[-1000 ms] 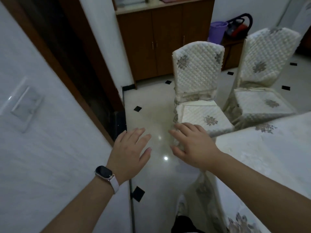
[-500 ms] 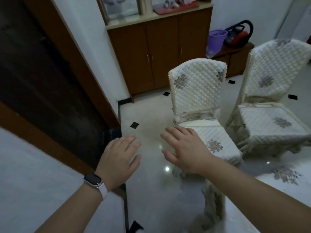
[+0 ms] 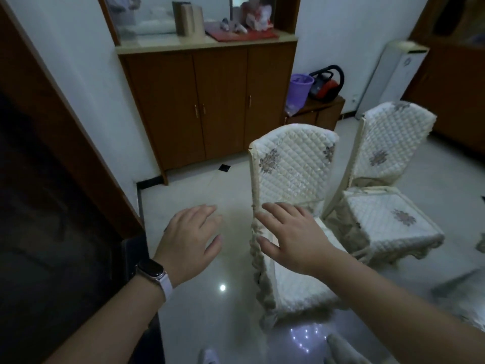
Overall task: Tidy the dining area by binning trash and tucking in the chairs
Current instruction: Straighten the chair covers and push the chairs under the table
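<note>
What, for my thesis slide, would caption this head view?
Left hand and right hand, open, held out before a cream quilted flower-patterned chair; its twin beside, brown wooden cabinet behind.

The person has moved closer to the near chair (image 3: 294, 164): the right hand (image 3: 291, 237) now reaches over its seat, just short of the backrest. The far cabinet (image 3: 210, 101) now shows its cluttered top, and the cloth-covered surface (image 3: 462, 290) has almost left the near right.

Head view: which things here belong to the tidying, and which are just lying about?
Job: near chair, far chair, purple bin, left hand, right hand.
Lying about: cabinet, red vacuum, watch, white tower unit.
</note>
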`<state>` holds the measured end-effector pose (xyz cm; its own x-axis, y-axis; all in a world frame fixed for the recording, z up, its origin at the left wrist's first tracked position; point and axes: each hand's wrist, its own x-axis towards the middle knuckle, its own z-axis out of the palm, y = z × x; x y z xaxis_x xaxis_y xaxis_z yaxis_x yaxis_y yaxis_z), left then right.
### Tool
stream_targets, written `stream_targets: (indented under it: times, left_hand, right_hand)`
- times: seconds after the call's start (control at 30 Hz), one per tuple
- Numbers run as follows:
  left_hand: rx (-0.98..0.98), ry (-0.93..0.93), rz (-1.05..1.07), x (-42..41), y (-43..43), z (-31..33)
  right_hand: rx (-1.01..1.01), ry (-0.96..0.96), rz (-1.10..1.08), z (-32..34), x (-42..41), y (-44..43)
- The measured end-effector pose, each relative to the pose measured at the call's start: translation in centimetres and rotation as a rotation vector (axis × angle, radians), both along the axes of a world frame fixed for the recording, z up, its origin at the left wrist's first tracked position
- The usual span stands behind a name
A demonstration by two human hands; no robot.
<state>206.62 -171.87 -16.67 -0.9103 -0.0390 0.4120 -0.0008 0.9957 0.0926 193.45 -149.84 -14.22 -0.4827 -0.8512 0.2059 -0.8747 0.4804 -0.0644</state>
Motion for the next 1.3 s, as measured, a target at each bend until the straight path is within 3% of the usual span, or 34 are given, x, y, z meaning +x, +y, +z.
stream_targets:
  times: [0.2, 0.53, 0.97, 1.3]
  left_hand:
    - [-0.021, 0.060, -0.067, -5.7, -9.5, 1.7]
    - [-0.006, 0.092, -0.133, -13.5, -18.2, 4.0]
    - [-0.050, -0.069, -0.068, -26.4, -30.3, 2.7]
    - [-0.058, -0.106, -0.185, -40.0, -34.4, 3.2]
  right_hand:
    - [-0.029, 0.035, -0.111, 2.3, -3.0, -8.4]
    - [-0.038, 0.039, -0.180, 2.1, -9.6, -16.0]
    - [-0.024, -0.026, -0.079, -0.8, -25.1, -30.8]
    - [-0.085, -0.013, -0.198, -0.6, -36.6, -33.1]
